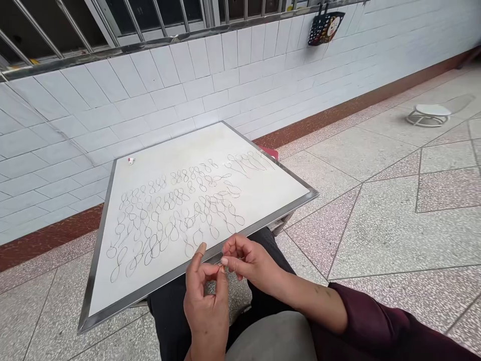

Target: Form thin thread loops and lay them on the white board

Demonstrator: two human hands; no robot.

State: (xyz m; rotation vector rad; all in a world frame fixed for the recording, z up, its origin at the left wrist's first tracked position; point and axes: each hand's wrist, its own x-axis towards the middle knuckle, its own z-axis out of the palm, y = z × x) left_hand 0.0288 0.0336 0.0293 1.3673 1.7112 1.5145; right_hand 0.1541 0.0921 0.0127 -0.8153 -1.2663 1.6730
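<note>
Over the near edge of the white table (276, 186), my left hand (206, 296) and my right hand (251, 263) meet fingertip to fingertip. The left thumb and a finger pinch a thin cord, while its index finger points up. My right thumb and index finger close on the same thin strand, which is mostly hidden by the fingers. A tiny orange spot shows at the pinch. Just beyond the hands, many thin dark cords (152, 250) lie on the tabletop in rows, most twisted into figure-eight loops. Several straighter cords (244, 163) are at the far right.
A small white-and-red object (131, 161) sits at the table's far left corner. Behind the table is a white tiled wall (188, 85) with barred windows. A dark basket (325, 28) hangs there. A low round stool (429, 115) stands on the floor to the right.
</note>
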